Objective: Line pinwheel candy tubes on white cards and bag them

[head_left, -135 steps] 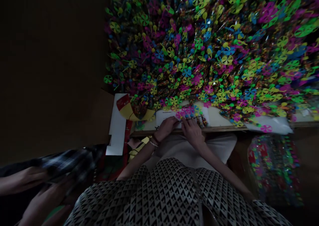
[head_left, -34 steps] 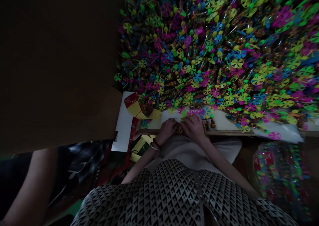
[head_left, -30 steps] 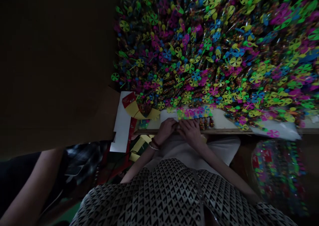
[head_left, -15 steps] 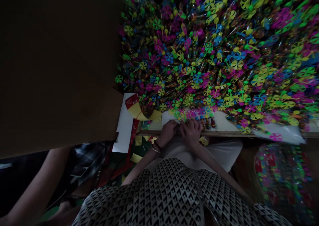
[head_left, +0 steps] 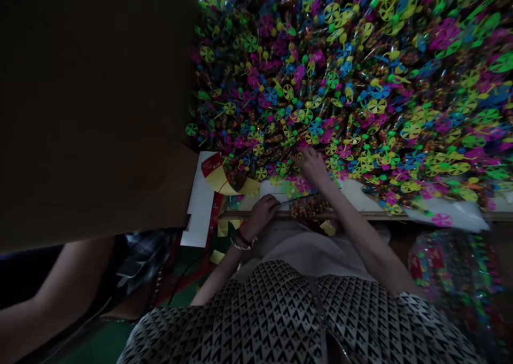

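1. Two hands of the person's own are in view. The left hand [head_left: 264, 210] lies with curled fingers at the near side of one white card [head_left: 272, 190]; whether it grips the card cannot be told. Two bands, one dark and one pale, circle its wrist.
2. The right hand [head_left: 313, 166] reaches over the card to the near edge of the pile, partly bent; whether its fingers hold anything cannot be told.
3. On the card, just right of the left hand, lies one row of small filled tubes [head_left: 308, 208], too dim to count, with pink and green tops beyond.
4. Beyond spreads one large pile of wheel-topped tubes [head_left: 360, 86], far too many to count; the clear tubes contain small round orange and green pieces.
5. Left of the card are one red-and-yellow strip [head_left: 216, 176] and one white board [head_left: 200, 209].
6. Farther left stands one big sheet of brown cardboard [head_left: 92, 113], above one co-worker's arm [head_left: 68, 284].
7. At lower right, one clear bag [head_left: 444, 262] holds more bright toys.
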A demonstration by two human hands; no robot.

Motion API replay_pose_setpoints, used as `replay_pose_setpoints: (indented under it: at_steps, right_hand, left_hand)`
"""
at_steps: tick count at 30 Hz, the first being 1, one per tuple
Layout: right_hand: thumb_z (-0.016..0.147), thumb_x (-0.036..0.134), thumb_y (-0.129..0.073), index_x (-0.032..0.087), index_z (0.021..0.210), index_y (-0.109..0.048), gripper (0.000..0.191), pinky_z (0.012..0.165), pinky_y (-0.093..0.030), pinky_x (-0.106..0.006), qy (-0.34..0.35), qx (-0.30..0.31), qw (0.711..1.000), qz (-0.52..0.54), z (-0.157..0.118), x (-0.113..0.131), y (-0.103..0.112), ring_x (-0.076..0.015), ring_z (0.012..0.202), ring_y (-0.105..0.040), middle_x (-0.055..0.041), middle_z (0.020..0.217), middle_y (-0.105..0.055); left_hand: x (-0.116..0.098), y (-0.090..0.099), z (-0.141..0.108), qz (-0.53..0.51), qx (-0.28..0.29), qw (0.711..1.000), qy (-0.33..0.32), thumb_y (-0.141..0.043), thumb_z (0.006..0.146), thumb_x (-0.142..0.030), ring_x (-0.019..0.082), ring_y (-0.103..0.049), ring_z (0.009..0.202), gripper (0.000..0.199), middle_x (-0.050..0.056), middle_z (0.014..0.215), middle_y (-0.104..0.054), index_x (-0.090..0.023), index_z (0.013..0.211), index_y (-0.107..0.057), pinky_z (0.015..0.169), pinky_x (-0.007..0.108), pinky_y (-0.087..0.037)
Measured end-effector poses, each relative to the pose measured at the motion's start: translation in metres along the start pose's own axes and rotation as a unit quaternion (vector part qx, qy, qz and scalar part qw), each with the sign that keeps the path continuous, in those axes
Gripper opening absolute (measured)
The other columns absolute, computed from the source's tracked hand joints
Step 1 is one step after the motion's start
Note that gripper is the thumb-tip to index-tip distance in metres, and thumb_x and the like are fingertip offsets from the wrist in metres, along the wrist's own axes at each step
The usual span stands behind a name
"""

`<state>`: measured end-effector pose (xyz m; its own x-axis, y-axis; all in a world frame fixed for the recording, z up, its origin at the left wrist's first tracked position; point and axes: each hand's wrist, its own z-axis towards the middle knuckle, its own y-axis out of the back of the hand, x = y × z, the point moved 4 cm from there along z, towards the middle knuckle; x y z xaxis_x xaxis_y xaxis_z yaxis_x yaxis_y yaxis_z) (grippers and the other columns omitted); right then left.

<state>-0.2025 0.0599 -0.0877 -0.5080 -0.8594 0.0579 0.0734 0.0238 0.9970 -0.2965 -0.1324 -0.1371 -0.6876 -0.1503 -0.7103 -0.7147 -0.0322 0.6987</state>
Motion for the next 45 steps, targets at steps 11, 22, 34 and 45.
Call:
replay_pose_setpoints:
  at_steps: [11,22,34,45]
  right_hand:
    - [0.096,0.030,-0.042,0.014,0.114,-0.055,0.028,0.080,-0.039,-0.032,0.042,0.053,0.995,0.068,-0.002,0.036,0.042,-0.0244,0.097,-0.057,-0.0138,0.103,-0.064]
    - [0.095,0.020,-0.037,0.022,0.109,-0.059,0.025,0.069,-0.037,-0.033,-0.069,0.057,0.996,-0.009,-0.082,0.095,-0.027,-0.0245,0.088,-0.056,-0.0117,0.095,-0.064]
    - [0.094,0.020,-0.042,0.023,0.109,-0.056,0.021,0.073,-0.038,-0.031,-0.079,0.117,0.990,0.000,-0.069,0.098,-0.016,-0.0251,0.098,-0.052,-0.0093,0.099,-0.063]
    - [0.100,0.035,-0.035,0.021,0.108,-0.066,0.035,0.072,-0.037,-0.027,-0.131,0.014,0.986,0.099,-0.079,0.076,-0.019,-0.0187,0.090,-0.055,-0.0073,0.092,-0.064]
  left_hand:
    - [0.009,-0.021,0.011,-0.057,-0.065,0.996,0.027,-0.055,0.092,-0.029,0.016,-0.060,0.087,0.019,0.006,0.088,-0.066,-0.017,0.091,-0.070,0.082,0.030,-0.048]
    - [0.002,-0.019,0.011,0.003,-0.027,1.000,-0.011,-0.050,0.092,-0.018,0.018,-0.056,0.087,0.016,0.008,0.088,-0.063,-0.013,0.091,-0.066,0.081,0.031,-0.048]
    - [0.001,-0.019,-0.003,0.038,-0.055,0.998,-0.016,-0.048,0.090,-0.011,0.019,-0.055,0.089,0.018,0.007,0.091,-0.061,-0.015,0.096,-0.065,0.081,0.032,-0.049]
    - [0.003,-0.020,0.000,0.007,-0.070,0.997,-0.025,-0.049,0.092,-0.016,0.019,-0.056,0.089,0.015,0.007,0.090,-0.062,-0.016,0.095,-0.064,0.082,0.032,-0.049]
